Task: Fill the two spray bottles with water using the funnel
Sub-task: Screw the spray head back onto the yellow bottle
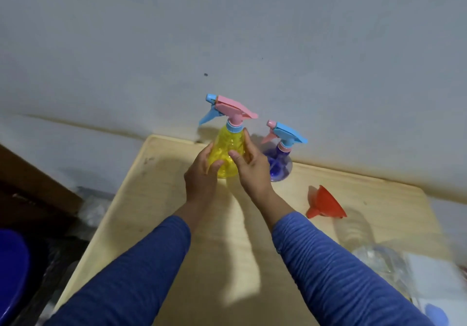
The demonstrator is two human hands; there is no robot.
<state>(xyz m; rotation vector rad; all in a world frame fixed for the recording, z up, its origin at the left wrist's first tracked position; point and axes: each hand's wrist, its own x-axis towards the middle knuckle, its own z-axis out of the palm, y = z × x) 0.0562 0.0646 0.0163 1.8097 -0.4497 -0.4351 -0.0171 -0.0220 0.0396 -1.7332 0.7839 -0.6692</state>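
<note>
A yellow spray bottle [226, 146] with a pink and blue trigger head stands upright at the far side of the wooden table [156, 199]. My left hand [202, 174] grips its left side and my right hand [250, 166] grips its right side. Just behind and to the right stands a blue spray bottle [280, 163] with a blue and pink trigger head, partly hidden by my right hand. An orange-red funnel [324, 203] lies on its side on the table to the right, untouched.
A clear plastic water bottle [379, 260] lies at the near right of the table, blurred, with a white label. A grey wall [227, 34] rises right behind the table. A blue object [10, 270] and dark clutter sit off the table's left edge.
</note>
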